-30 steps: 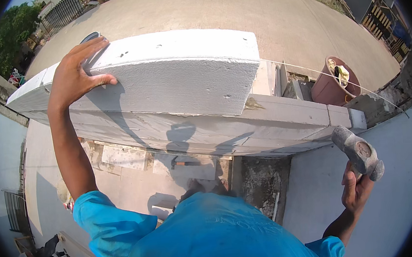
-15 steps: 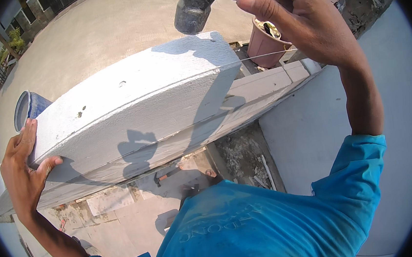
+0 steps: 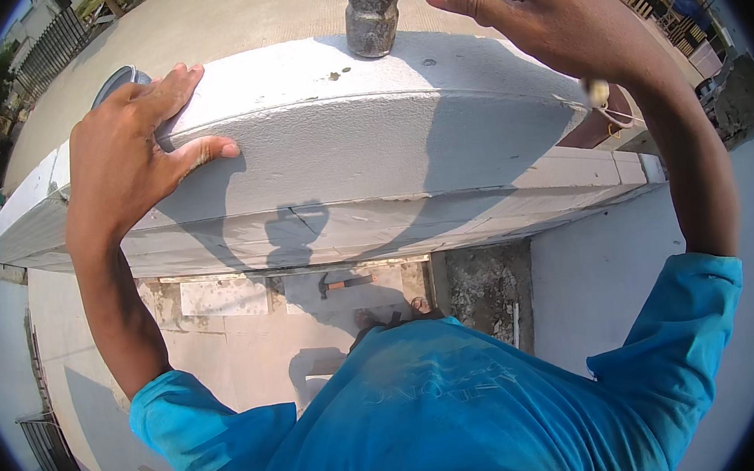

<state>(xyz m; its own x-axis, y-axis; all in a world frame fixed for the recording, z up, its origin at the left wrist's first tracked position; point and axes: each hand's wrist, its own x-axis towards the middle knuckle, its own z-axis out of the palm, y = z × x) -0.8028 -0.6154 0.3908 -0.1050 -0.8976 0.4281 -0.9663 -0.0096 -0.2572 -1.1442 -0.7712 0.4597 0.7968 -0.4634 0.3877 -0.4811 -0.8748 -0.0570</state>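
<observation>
Gripping hammer (image 3: 373,11) w/ R hand (image 3: 551,23), head meeting top of block (image 3: 333,141) running L–R; L hand (image 3: 128,141) straddling edge, unclenched.

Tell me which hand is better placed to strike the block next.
Probably the right hand: it grips the hammer, whose head meets or nearly meets the block. The left hand, without tools, touches the block.

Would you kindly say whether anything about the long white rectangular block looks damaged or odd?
Small dark pits break the mostly plain top of the block, on both sides of the dark grey metal hammer head; I cannot tell whether they are damage.
</observation>
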